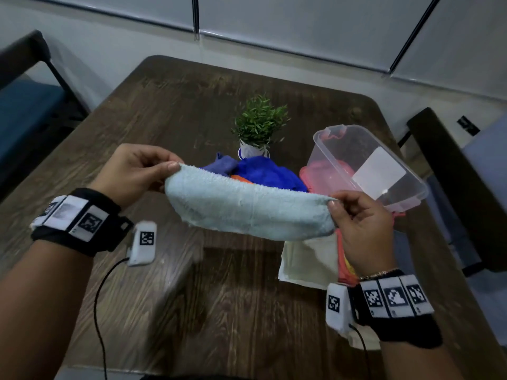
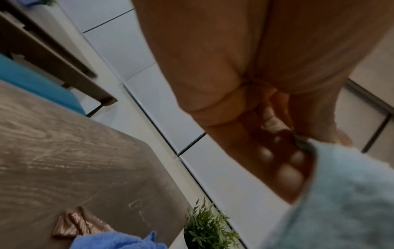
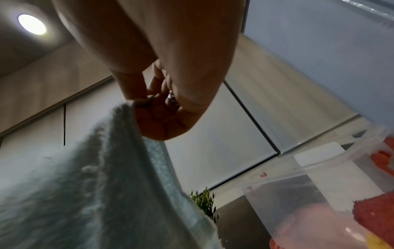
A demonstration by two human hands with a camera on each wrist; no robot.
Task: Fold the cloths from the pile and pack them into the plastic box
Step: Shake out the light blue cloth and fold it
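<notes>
A pale blue terry cloth (image 1: 247,207) hangs in the air above the table, stretched between both hands. My left hand (image 1: 137,171) pinches its left corner between thumb and fingers. The right corner is pinched by my right hand (image 1: 362,223). The wrist views show the same cloth (image 2: 345,198) (image 3: 81,185) hanging from each pinch. Behind it lies the pile of cloths (image 1: 263,171), dark blue, purple-blue and orange. The clear plastic box (image 1: 365,165) sits tilted at the right. Folded cloths, cream (image 1: 310,261) and orange-red, lie under my right hand.
A small potted plant (image 1: 258,127) stands behind the pile. The dark wooden table (image 1: 192,297) has a pink lid (image 1: 307,174) beside the box. A dark chair (image 1: 461,193) stands at the right and a blue-seated bench (image 1: 24,111) at the left.
</notes>
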